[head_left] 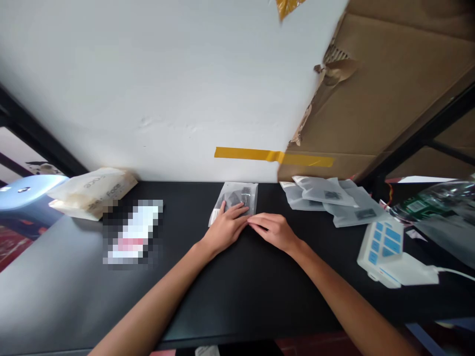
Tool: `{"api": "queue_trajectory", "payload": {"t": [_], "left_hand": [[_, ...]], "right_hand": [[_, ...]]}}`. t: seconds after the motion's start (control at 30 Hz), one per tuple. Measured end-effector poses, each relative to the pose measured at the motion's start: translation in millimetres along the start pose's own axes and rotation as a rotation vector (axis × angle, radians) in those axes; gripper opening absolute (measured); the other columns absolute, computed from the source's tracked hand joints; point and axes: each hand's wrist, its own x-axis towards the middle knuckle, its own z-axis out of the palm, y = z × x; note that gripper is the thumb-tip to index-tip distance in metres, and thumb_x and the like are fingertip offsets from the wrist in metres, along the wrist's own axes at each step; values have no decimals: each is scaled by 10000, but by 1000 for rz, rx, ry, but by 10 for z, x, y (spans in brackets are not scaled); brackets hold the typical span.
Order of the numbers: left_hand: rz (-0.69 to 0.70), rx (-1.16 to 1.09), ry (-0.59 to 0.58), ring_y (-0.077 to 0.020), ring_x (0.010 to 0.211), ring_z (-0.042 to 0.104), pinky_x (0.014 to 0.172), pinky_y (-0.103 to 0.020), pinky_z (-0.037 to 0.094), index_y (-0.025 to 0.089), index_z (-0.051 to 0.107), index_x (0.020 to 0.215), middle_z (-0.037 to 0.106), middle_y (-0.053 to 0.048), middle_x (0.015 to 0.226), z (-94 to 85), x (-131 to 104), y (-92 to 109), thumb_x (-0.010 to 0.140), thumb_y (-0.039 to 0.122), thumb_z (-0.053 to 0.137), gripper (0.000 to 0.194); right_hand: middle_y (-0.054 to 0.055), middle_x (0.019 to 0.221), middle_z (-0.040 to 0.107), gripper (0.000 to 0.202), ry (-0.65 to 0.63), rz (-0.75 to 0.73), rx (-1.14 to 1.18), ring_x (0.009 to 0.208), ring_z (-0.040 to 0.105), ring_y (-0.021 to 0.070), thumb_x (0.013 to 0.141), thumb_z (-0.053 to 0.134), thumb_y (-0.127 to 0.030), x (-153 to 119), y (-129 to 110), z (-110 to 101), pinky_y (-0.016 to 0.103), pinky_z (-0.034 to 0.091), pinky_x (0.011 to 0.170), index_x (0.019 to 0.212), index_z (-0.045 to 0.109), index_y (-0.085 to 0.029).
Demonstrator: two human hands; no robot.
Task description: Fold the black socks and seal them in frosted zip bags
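A clear plastic bag [249, 190] with something dark inside lies flat on the black table, near the white wall. My left hand [226, 228] rests on the bag with its fingers spread over the dark content. Its white label shows at the bag's left edge. At the bag's lower right corner, my right hand [272, 230] has its fingers pinched together, their tips meeting the left hand's fingers. What the pinch holds, if anything, is too small to make out.
Several frosted bags [328, 193] lie at the back right, beside a white device with blue buttons [386, 244] and a plastic bottle [419, 207]. A paper package [100, 190] and a blurred-out white item [137, 230] are on the left. Cardboard [393, 84] stands behind.
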Motion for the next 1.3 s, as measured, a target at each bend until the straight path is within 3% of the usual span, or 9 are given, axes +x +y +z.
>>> {"api": "queue_trajectory", "payload": {"t": [0.17,0.4,0.6,0.73,0.8,0.93,1.07,1.17,1.3], "left_hand": [[126,-105,213,-232,1136,694,1182,-616,345,211,687,1162,763,-77,1108,40,-19,-9,1010,156,522,231],[215,-249,505,-194,1049,717,1107,-509,503,233,691,1178,772,-47,1031,-7,14,103,971,109,584,264],[192,-312,497,-198,1050,719,1101,-525,521,260,726,1112,788,-7,1038,-242,65,356,971,117,592,241],[148,-389,575,-200,1029,712,1029,-481,578,251,755,1041,791,-2,985,-308,105,397,950,131,636,192],[58,-415,582,-198,1007,712,956,-415,604,244,767,1013,790,-9,945,-274,113,355,947,147,649,166],[-135,-498,461,-207,984,724,891,-356,596,228,778,975,782,-47,978,-156,91,251,980,241,620,159],[-107,-492,417,-226,1086,695,959,-388,567,220,746,996,770,-68,1032,-141,58,171,998,267,585,167],[-118,-390,495,-233,1136,656,983,-401,545,217,701,1035,731,-86,1137,-189,48,96,973,291,621,126],[-290,-406,572,-236,1154,623,960,-394,540,215,610,1203,646,-107,1233,-184,53,-20,967,385,607,291]], "right_hand": [[38,943,776,157,62,31,-6,824,745,156,976,617,-165,33,-11,-2,268,617,794,1067,730,-223],[38,893,776,197,49,-61,-199,770,727,167,985,590,-132,116,-129,-92,300,596,788,1127,705,-205],[59,1007,785,286,-74,101,-278,880,746,203,1016,486,-146,54,204,-209,342,593,857,1169,714,-225],[80,1036,780,246,-10,311,-317,926,747,227,978,537,-145,-50,639,-406,355,588,887,1097,743,-210],[72,1012,782,242,1,372,-353,918,748,227,947,568,-116,-46,704,-466,345,589,873,1072,751,-213],[50,1302,704,404,-117,297,-332,1068,726,229,889,652,-113,77,428,-345,324,593,897,1253,696,-281],[4,1339,691,404,-186,177,-278,1062,740,210,947,593,-120,171,90,-92,295,610,877,1277,696,-330],[13,1241,742,429,-80,143,-293,1027,755,198,972,495,-63,213,30,-157,291,603,917,1260,716,-292],[45,1141,778,401,301,177,-438,1028,755,223,967,500,-91,227,69,-739,326,586,957,1258,721,-258]]}}
